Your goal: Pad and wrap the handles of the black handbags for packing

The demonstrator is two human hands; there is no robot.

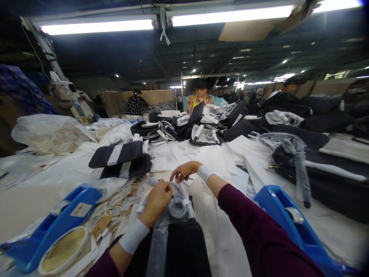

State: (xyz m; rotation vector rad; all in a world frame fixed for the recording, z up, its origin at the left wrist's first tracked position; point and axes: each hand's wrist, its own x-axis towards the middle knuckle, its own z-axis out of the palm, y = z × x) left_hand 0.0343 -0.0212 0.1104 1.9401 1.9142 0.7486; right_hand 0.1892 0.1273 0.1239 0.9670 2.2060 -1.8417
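Observation:
In front of me lies a black bag point(187, 246) with a clear plastic strip point(158, 246) running down its front. At its top end sits a strap wrapped in clear plastic and white paper point(178, 206), partly coiled. My left hand point(160, 198) is closed at this strap, fingertips pinched together; what they hold is too small to make out. Just beyond and above it, my right hand point(184, 172) has its fingers bent downward and drawn together, close to the left fingertips. Anything between its fingers is hidden. Both wrists carry white bands.
Blue tape dispensers stand left point(72, 213) and right point(288, 219). A round shallow container point(65, 250) and corded brown tags point(102, 226) lie at left. Stacked black cases point(118, 154), white paper sheets point(213, 157) and piled black bags point(239, 127) lie beyond. Co-workers are behind.

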